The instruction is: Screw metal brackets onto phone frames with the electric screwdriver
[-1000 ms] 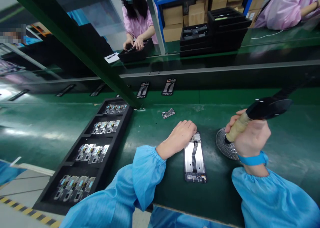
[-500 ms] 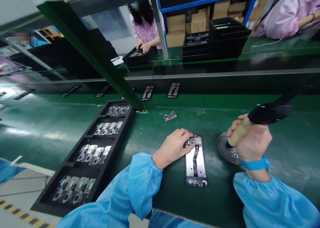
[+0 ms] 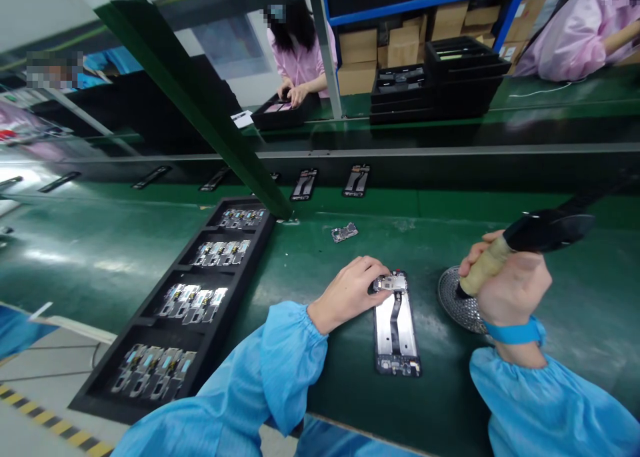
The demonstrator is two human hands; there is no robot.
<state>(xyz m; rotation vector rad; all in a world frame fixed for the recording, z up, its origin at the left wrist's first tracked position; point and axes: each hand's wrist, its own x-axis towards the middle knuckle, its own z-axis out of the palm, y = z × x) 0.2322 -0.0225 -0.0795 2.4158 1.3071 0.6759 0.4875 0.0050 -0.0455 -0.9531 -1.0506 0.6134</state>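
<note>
A phone (image 3: pixel 395 330), its back off, lies on the green bench with silver metal and a black ribbon cable showing. My left hand (image 3: pixel 349 290) grips its upper left edge, thumb and fingers beside the circuit board (image 3: pixel 393 283) fitted at the top. In my right hand (image 3: pixel 515 283) is an electric screwdriver (image 3: pixel 490 262) with a tan-wrapped grip and black body, tilted down. Its tip points into a round dimpled metal dish (image 3: pixel 453 303); whether it touches the dish I cannot tell. A loose circuit board (image 3: pixel 345 233) rests beyond my left hand.
To the left, a black compartment tray (image 3: pixel 165 340) holds several circuit boards. A green slanted post (image 3: pixel 200 110) stands behind it. Opened phones (image 3: pixel 356 181) line the far strip. Across, a person (image 3: pixel 300 63) in pink handles items in a box; stacked black trays (image 3: pixel 440 83) stand nearby.
The whole view has shifted slightly, so most things appear a little farther right. My left hand stays at the phone and my right still holds the screwdriver over the dish.
</note>
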